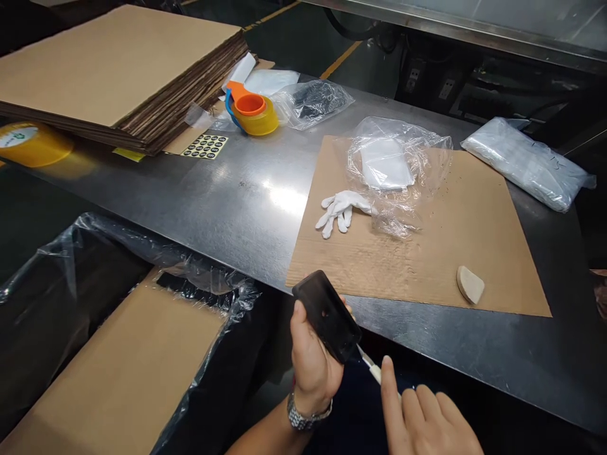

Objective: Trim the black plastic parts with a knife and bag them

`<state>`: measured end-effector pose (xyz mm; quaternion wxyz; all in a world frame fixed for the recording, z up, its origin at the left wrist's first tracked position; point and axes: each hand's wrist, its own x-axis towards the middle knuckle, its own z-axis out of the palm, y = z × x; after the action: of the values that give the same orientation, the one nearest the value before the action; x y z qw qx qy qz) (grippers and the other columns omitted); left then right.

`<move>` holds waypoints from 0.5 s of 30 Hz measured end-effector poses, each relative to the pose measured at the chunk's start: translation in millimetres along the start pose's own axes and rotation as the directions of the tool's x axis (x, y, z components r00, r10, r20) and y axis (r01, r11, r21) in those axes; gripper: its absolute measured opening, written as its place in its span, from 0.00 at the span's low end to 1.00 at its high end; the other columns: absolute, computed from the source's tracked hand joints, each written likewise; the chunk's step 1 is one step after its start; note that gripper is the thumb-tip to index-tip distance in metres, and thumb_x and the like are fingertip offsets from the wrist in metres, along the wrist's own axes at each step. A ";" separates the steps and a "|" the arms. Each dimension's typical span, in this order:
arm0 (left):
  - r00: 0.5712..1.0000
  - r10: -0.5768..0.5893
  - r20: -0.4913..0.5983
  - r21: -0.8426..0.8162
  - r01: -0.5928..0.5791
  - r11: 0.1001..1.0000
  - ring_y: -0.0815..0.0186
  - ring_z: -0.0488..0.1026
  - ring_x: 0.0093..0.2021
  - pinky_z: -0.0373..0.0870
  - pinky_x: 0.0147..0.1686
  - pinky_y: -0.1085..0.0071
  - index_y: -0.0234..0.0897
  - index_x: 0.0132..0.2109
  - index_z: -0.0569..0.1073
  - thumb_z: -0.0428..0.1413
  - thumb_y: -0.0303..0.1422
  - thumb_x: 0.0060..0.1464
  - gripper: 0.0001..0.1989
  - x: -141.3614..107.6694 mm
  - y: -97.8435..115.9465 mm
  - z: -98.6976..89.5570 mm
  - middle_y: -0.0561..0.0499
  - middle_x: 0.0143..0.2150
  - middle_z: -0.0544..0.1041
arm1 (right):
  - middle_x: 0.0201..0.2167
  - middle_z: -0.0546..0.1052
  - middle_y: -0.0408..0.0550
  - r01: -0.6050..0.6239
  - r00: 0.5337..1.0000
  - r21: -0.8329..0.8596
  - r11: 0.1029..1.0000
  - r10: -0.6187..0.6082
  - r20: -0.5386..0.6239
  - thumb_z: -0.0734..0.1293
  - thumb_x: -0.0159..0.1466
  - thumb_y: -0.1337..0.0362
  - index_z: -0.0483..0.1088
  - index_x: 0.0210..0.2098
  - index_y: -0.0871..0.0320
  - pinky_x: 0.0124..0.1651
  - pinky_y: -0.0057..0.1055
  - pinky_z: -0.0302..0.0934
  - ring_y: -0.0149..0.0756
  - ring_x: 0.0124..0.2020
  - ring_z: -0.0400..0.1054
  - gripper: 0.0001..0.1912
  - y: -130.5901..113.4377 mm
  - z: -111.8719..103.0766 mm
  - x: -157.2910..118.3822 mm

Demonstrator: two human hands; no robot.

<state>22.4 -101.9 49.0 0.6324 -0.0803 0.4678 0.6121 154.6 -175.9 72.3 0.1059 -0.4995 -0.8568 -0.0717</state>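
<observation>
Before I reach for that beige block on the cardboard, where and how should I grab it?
I'd pinch the beige block by opposite sides, around its middle, coming straight down from above. It lies flat on the cardboard with nothing close around it, and its visible side looks thick enough to grip.

big pile of flat brown cardboard on the shiny table | orange and yellow tape roll beside it | sheet of round black stickers near the tape | puffy clear bag at the far right
</observation>
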 end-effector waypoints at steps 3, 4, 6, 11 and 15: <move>0.997 -0.078 0.017 0.019 0.077 0.997 0.65 0.72 0.27 0.72 0.28 0.68 0.32 0.35 0.74 0.45 0.44 0.56 0.20 1.2 3.4 0.8 0.47 0.29 0.75 | 0.13 0.62 0.39 0.019 1.000 0.076 0.997 -0.020 0.005 0.57 0.62 0.75 0.70 0.40 0.64 0.20 0.28 0.47 0.26 0.14 0.56 0.13 11.6 -0.4 3.7; 0.993 -0.118 0.027 0.028 0.117 0.993 0.65 0.72 0.27 0.72 0.28 0.68 0.31 0.35 0.73 0.46 0.44 0.56 0.20 1.5 4.6 1.0 0.47 0.29 0.75 | 0.14 0.64 0.40 -0.014 0.999 0.165 0.986 0.007 0.040 0.57 0.62 0.73 0.70 0.38 0.63 0.20 0.28 0.48 0.27 0.15 0.57 0.10 14.9 -0.7 6.0; 0.973 -0.221 0.058 0.054 0.218 0.974 0.65 0.72 0.26 0.72 0.28 0.69 0.30 0.34 0.73 0.46 0.44 0.56 0.21 2.5 6.3 1.4 0.46 0.28 0.75 | 0.20 0.67 0.42 -0.142 0.979 0.415 0.899 0.066 0.190 0.57 0.64 0.70 0.68 0.36 0.60 0.22 0.26 0.53 0.28 0.19 0.60 0.09 21.2 -0.7 11.8; 0.868 -0.486 0.100 0.110 0.476 0.873 0.65 0.73 0.24 0.72 0.25 0.68 0.28 0.33 0.73 0.46 0.43 0.57 0.21 6.5 5.6 2.0 0.45 0.28 0.76 | 0.28 0.65 0.43 -0.389 0.906 0.778 0.493 0.055 0.419 0.55 0.64 0.70 0.66 0.34 0.56 0.30 0.25 0.59 0.28 0.28 0.62 0.10 37.1 8.9 23.3; 0.779 -0.614 0.131 0.112 0.603 0.790 0.66 0.73 0.22 0.71 0.25 0.71 0.27 0.32 0.73 0.47 0.42 0.58 0.21 7.8 1.3 2.3 0.45 0.26 0.76 | 0.27 0.63 0.42 -0.223 0.956 0.849 0.479 -0.062 0.286 0.60 0.62 0.69 0.72 0.38 0.55 0.30 0.26 0.57 0.28 0.28 0.61 0.10 43.6 19.0 28.8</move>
<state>20.9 -94.6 45.5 0.8340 -0.1571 0.3835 0.3643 176.7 -125.9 61.9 0.2271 -0.4208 -0.7546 0.4494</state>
